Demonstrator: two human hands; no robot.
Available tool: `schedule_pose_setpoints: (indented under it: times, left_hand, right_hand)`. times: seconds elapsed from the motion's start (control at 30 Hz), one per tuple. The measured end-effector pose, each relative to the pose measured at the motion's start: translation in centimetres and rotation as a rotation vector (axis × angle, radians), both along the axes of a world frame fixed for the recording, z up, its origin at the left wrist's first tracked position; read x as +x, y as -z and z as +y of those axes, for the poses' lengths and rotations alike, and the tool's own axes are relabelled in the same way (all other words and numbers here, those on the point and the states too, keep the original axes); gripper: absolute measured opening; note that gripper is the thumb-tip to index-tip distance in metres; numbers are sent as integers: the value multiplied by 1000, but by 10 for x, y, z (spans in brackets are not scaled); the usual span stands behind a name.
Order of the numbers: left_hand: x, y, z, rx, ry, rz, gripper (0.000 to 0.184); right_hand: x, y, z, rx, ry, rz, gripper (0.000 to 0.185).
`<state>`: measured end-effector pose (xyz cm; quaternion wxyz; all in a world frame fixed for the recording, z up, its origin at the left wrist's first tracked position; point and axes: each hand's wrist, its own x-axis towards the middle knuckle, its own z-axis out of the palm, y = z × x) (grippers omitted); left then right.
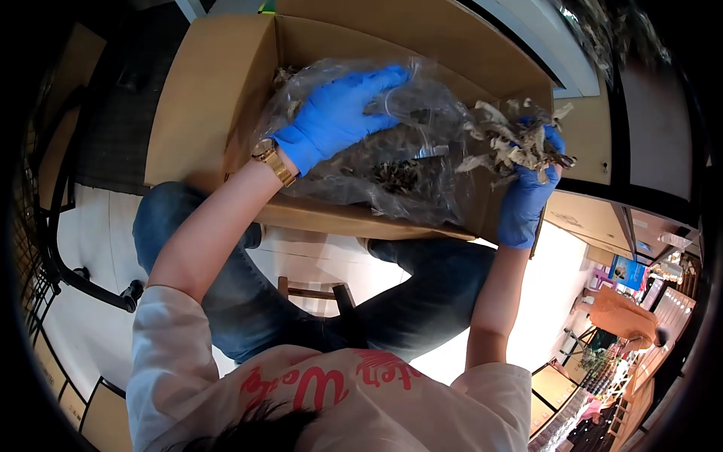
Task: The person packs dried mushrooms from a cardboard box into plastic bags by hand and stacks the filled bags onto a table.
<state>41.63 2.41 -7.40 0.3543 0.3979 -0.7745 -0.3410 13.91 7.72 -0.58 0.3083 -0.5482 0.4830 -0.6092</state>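
A large cardboard box (pixel 207 98) stands in front of my knees with its flaps folded out. Inside it lies a clear plastic bag (pixel 440 113), its mouth spread wide, with dark dried pieces (pixel 397 176) at the bottom. My left hand (pixel 335 117), in a blue glove, rests on the bag's plastic with its fingers stretched out. At the box's right side, my right hand (pixel 527 200), also gloved in blue, is closed around a handful of curled, grey-brown dried pieces (pixel 512 139). That bunch hides part of its fingers.
More dried material (pixel 614 30) hangs or lies at the top right. Cabinets (pixel 591 139) stand close by my right hand. A black metal frame (pixel 56 233) is on the left. A wooden stool (pixel 312 291) shows between my legs. Farther right, a person (pixel 621 313) bends near shop goods.
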Motion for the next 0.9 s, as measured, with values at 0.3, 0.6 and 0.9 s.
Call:
schedule_pose_setpoints:
  times: [0.3, 0.6, 0.9]
  left_hand:
    - [-16, 1, 19, -88, 26, 55, 63]
    - [-14, 4, 17, -53, 37, 98, 63]
    - [-15, 5, 20, -54, 48, 62, 62]
  right_hand:
    - [42, 22, -9, -214, 30, 236, 47]
    - [51, 20, -3, 161, -282, 346, 66]
    - [36, 10, -1, 216, -241, 477, 48]
